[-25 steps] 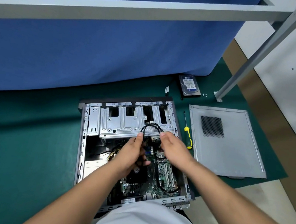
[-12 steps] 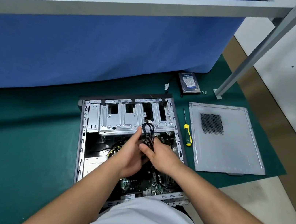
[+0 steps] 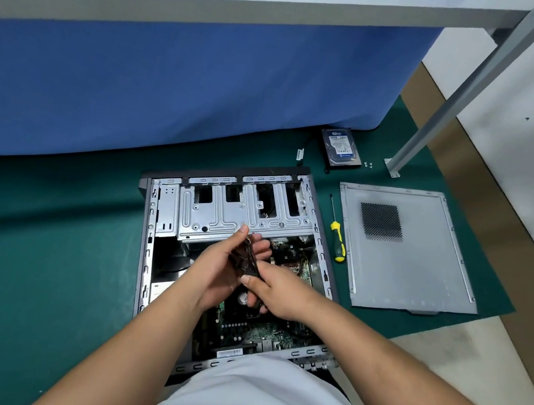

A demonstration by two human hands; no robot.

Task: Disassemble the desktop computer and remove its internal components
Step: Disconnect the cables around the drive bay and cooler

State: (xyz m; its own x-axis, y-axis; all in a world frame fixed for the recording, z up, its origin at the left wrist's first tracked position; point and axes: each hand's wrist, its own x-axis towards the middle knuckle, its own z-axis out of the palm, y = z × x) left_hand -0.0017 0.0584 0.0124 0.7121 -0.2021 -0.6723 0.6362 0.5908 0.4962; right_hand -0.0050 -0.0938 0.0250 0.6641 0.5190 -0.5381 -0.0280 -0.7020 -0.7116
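I have a bundle of black cable [image 3: 247,259] gathered between my two hands above the open case [image 3: 146,253]. My left hand [image 3: 218,273] cups it, fingers curled round the loops with the thumb up near the drive cage [image 3: 239,217]. My right hand [image 3: 275,290] pinches the lower end of the bundle, fingers closed on it. Whether that end is free of the board or plugged in I cannot tell; my hands hide it.

Below them lies the motherboard [image 3: 249,331], seated in the case, which rests on its side on the green mat [image 3: 23,270].

The risk, as I judge it: if one end is attached and I pull the bundle up, I could strain a connector or bend pins on the board. The cable could also snag on the cage's sheet-metal edge, and that edge is close to my left thumb.

Further out, the screwdriver [image 3: 336,237] lies just beside the case, the side panel [image 3: 416,259] beyond it, and the hard drive [image 3: 341,146] sits near the blue curtain [image 3: 172,84], with small screws [image 3: 368,164] beside it that are easy to scatter.
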